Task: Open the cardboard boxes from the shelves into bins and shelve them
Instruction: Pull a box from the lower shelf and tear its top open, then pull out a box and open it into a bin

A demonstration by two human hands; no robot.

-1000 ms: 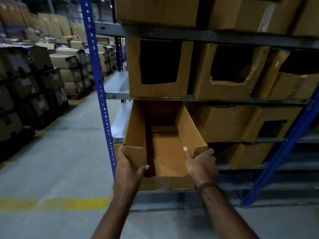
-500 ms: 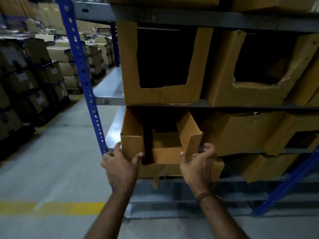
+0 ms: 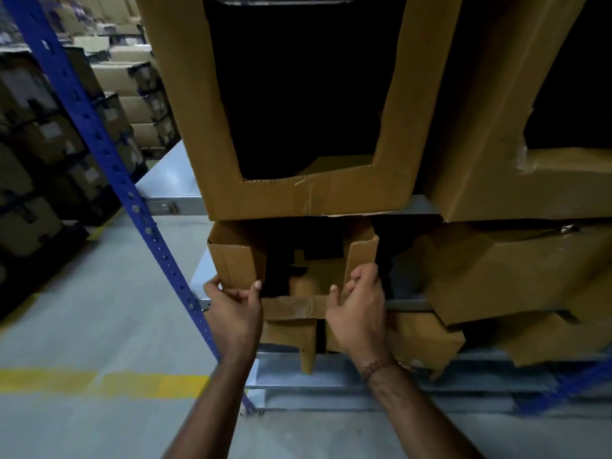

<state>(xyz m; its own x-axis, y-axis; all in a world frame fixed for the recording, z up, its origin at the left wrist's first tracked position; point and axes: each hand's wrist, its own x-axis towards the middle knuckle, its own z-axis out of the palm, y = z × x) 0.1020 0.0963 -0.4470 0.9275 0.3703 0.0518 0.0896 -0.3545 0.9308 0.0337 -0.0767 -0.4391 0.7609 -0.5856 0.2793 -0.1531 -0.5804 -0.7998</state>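
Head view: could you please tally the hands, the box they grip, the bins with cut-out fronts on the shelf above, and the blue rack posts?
Hands: 2, left hand and right hand
Held box: 1
Cut-out bins: 2
Blue posts: 2, the right one blurred
Total: 7

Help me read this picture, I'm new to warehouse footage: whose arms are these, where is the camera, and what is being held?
There is no machine: a person wears one camera on the head, looking forward and down. Their left hand and right hand each have a grip on a front side flap of an open-fronted cardboard box that sits on a grey metal shelf. Above it stands a larger box with a cut-out window. More boxes sit to the right. A blue upright frames the rack, and a yellow line marks the floor.
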